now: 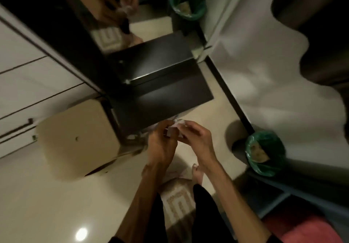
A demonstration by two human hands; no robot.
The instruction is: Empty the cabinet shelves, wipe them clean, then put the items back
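- My left hand (162,140) and my right hand (196,139) meet in front of me, both with a grip pinched on one small crumpled white wipe (174,129).
- The picture is blurred, so I cannot tell whether the wipe is tissue or cloth.
- The wipe hovers just at the near edge of the dark cabinet shelf (162,99); I cannot tell if it touches it.
- Beyond that shelf a second dark shelf (151,61) shows, and behind it a mirror panel (113,16) reflects my hands.
- Left of the cabinet shelf an open beige cabinet door (79,139) swings out over the pale floor (37,195).
- Right of the shelf, well apart, stands a bin with a green liner (264,154).
- Below my hands, my bare foot (197,173) rests near a patterned mat (177,205).
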